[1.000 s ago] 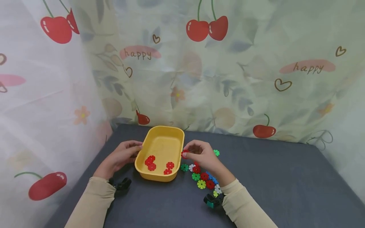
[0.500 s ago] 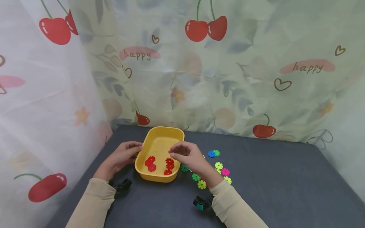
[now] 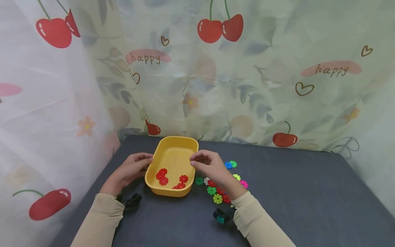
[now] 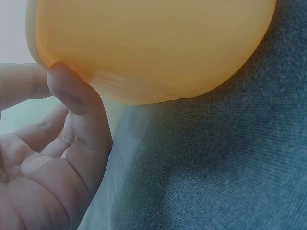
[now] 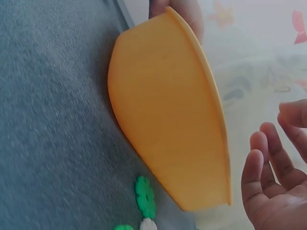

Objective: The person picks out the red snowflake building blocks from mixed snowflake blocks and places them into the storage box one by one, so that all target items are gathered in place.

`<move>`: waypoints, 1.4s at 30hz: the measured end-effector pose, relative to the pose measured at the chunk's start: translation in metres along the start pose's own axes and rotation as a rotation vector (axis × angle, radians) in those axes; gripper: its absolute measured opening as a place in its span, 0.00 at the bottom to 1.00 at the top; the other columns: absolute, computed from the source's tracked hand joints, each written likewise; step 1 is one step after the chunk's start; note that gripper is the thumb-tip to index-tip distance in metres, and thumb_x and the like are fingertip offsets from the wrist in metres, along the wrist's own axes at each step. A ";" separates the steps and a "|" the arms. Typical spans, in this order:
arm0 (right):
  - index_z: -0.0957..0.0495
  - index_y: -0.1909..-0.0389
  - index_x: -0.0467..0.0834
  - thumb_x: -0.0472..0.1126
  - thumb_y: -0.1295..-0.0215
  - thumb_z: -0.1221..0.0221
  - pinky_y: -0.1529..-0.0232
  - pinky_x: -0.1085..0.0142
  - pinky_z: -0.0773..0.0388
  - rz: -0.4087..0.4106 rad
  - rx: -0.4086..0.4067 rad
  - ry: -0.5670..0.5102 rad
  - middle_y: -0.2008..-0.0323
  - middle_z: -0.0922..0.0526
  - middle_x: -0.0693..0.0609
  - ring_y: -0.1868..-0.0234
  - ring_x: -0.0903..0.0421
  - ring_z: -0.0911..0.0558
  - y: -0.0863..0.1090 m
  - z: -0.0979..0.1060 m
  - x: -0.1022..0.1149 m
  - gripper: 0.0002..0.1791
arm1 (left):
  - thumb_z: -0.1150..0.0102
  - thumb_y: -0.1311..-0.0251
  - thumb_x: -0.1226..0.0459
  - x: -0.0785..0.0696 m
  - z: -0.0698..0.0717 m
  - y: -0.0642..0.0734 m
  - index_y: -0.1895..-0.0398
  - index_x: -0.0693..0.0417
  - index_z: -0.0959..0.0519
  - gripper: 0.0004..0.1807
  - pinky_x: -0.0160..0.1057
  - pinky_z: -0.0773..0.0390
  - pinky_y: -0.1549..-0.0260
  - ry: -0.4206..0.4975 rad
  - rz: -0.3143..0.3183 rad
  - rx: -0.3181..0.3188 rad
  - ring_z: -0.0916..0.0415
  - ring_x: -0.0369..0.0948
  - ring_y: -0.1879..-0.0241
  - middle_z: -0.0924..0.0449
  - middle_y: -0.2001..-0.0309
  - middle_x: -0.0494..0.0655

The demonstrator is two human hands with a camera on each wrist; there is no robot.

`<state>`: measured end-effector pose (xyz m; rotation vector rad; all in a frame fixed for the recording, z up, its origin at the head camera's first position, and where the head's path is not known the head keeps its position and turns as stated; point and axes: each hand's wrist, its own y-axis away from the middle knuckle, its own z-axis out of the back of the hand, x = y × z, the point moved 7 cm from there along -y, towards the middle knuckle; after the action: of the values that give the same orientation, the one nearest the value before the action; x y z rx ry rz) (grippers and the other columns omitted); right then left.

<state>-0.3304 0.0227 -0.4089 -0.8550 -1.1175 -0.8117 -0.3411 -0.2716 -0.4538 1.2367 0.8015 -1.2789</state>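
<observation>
Just left of centre in the frame, the yellow tray (image 3: 174,161) is sitting on the dark table (image 3: 293,192), long side running away from the person. The left hand (image 3: 132,168) is holding it at its left rim, fingers bent and the thumb pressing against the outer wall, as the left wrist view is showing. Over on the tray's right edge, the right hand (image 3: 213,168) is hovering, fingers loosely curved and thumb close to the forefinger, with nothing showing between them. Down in the near end of the tray, one bunch of red discs (image 3: 162,176) is lying to the left, and another small bunch, the red pieces (image 3: 182,181), is lying to the right, some overlapping.

Outside, right of the tray and partly under the right forearm, a mixed scatter is spreading: a green disc (image 3: 199,180) just beside the tray, a yellow disc (image 3: 217,198) lower down, a blue disc (image 3: 228,165) higher up and a pink disc (image 3: 243,184) farthest right.

The discs are looking like light, stiff, notched plastic, probably smooth and easily skidding; pinching one by opposite edges should be suiting them best. The tray is looking light and slightly springy, likely sliding if nudged, so its rim is offering the surest hold.
</observation>
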 end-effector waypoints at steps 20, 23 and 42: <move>0.17 0.42 0.42 0.48 0.25 0.34 0.44 0.49 0.15 -0.146 0.031 0.176 0.46 0.14 0.46 0.46 0.43 0.15 0.008 0.057 -0.047 0.18 | 0.43 0.20 0.53 0.002 0.000 0.000 0.25 0.64 0.31 0.31 0.38 0.13 0.52 -0.007 0.009 -0.010 0.19 0.43 0.52 0.22 0.35 0.62; 0.17 0.40 0.41 0.48 0.25 0.34 0.46 0.52 0.15 -0.176 0.055 0.212 0.45 0.14 0.48 0.47 0.44 0.15 0.009 0.064 -0.056 0.20 | 0.43 0.20 0.54 0.002 0.000 0.001 0.25 0.64 0.31 0.31 0.38 0.13 0.53 -0.005 0.008 -0.011 0.19 0.44 0.52 0.23 0.35 0.62; 0.16 0.41 0.40 0.32 0.27 0.37 0.47 0.58 0.15 -0.116 0.213 0.284 0.45 0.12 0.42 0.50 0.50 0.13 0.011 0.067 -0.067 0.16 | 0.43 0.21 0.53 -0.001 -0.001 0.001 0.25 0.64 0.32 0.31 0.37 0.14 0.53 -0.013 0.015 -0.008 0.20 0.45 0.52 0.23 0.36 0.60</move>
<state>-0.3637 0.0949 -0.4610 -0.4829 -0.9862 -0.8627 -0.3396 -0.2702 -0.4531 1.2243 0.7859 -1.2692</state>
